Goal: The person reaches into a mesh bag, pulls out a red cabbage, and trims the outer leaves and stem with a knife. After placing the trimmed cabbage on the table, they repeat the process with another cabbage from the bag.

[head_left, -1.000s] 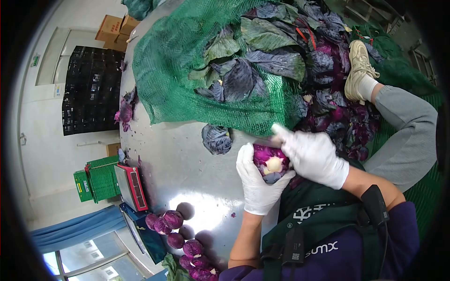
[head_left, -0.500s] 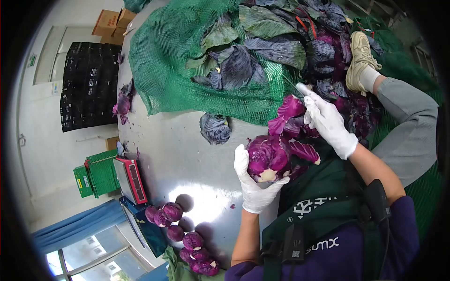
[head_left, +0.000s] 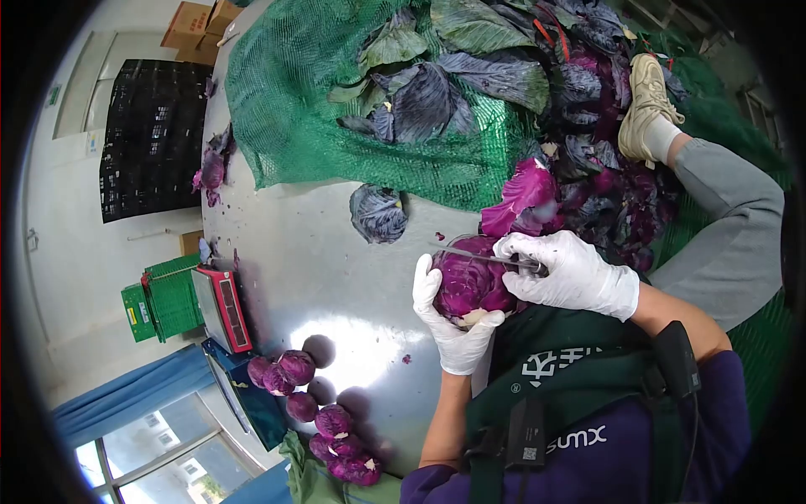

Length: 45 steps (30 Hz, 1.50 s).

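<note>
You are holding one purple cabbage (head_left: 467,290) and one knife (head_left: 472,254) with two gloved hands, one left hand (head_left: 453,323) and one right hand (head_left: 571,275). One dark-leaved cabbage (head_left: 378,215) is sitting apart on the one surface (head_left: 290,244). Toward the lower left, three trimmed cabbages (head_left: 279,380) are clustering, one single cabbage (head_left: 302,407) is lying near them, and about four lower cabbages (head_left: 344,446) are crowding together, overlapping too much for an exact count. One red scale (head_left: 223,309) is standing at the far side, and at least two cardboard boxes (head_left: 186,25) are showing at the upper left. One shoe (head_left: 646,109) is showing. Loose leaves (head_left: 428,101) are overlapping beyond counting.
</note>
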{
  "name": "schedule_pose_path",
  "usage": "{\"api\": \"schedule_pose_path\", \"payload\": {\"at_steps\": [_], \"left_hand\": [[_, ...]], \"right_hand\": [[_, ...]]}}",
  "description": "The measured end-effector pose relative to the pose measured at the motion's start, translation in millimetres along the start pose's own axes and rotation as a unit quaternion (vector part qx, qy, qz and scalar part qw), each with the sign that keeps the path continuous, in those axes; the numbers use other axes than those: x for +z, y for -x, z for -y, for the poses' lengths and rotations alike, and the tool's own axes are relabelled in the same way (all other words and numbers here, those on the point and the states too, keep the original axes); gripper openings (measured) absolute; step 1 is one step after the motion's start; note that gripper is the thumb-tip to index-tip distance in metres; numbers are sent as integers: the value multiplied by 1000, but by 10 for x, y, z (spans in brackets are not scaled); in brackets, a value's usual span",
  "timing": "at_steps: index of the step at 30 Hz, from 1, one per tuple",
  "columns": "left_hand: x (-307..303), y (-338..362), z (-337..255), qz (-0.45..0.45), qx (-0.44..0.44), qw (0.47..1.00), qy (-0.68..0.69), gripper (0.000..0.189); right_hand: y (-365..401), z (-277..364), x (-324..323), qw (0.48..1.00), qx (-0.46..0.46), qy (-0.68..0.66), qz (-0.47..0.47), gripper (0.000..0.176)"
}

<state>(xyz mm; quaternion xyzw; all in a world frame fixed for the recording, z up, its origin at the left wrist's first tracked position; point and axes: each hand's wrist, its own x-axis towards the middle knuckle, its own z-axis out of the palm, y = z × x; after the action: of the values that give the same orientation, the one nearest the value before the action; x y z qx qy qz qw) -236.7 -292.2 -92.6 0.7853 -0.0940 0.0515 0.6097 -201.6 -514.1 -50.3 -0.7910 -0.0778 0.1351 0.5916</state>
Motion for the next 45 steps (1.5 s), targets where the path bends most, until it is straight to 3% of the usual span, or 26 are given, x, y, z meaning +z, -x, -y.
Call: {"api": "schedule_pose_path", "payload": {"at_steps": [7,11,14,15,18,19,22,26,27,29,30,32,33,36,37,40,42,43,45], "left_hand": [[8,-49,-30,3,14,999,-29,99],[12,-79,-61,11,11,1000,-27,100],[21,-158,-145,29,16,999,-25,104],[50,-213,-196,32,6,999,0,106],[78,-309,-250,69,-6,997,38,111],[107,-375,-348,87,-3,996,29,111],[120,-459,-382,135,-6,990,36,116],[147,-481,-285,165,-47,984,49,118],[154,-481,-286,163,-58,983,55,117],[67,-556,-292,218,-6,976,-29,121],[59,-547,-304,201,-12,979,-18,122],[-11,-517,-266,203,-7,979,-35,123],[-29,-509,-279,194,-25,981,-6,123],[-70,-467,-300,181,-91,976,79,121],[-104,-477,-311,186,-115,970,105,120],[-270,-538,-266,209,-151,957,129,119],[-400,-561,-171,233,-155,952,127,118],[-359,-551,-233,203,-183,950,150,118],[-292,-495,-147,169,-133,975,47,116]], "right_hand": [[-47,-56,6,999,13,12,-28,10],[58,-523,-184,974,149,122,-116,13],[71,-183,-169,990,-23,30,-139,36],[18,-12,-161,994,-54,-2,-98,46],[-236,216,-174,982,-117,146,5,52],[-289,284,-184,983,-80,161,45,50],[-361,304,-299,973,-99,195,74,45],[-297,470,-273,898,-166,395,102,31],[-274,404,-208,887,-231,398,23,22],[-373,266,-338,896,-185,403,-15,19],[-470,197,-439,900,-162,404,-32,17],[-685,-225,-717,935,-118,286,-175,16],[-689,-227,-839,939,-48,308,-144,22],[-445,-76,-649,965,-185,183,-36,40],[-375,-53,-532,976,-164,141,39,59],[-412,-152,-311,979,-169,57,99,54],[-454,-203,-256,974,-190,79,92,54],[-470,-210,-245,972,-200,91,87,55],[-465,-145,-239,961,-228,138,68,54]]}}
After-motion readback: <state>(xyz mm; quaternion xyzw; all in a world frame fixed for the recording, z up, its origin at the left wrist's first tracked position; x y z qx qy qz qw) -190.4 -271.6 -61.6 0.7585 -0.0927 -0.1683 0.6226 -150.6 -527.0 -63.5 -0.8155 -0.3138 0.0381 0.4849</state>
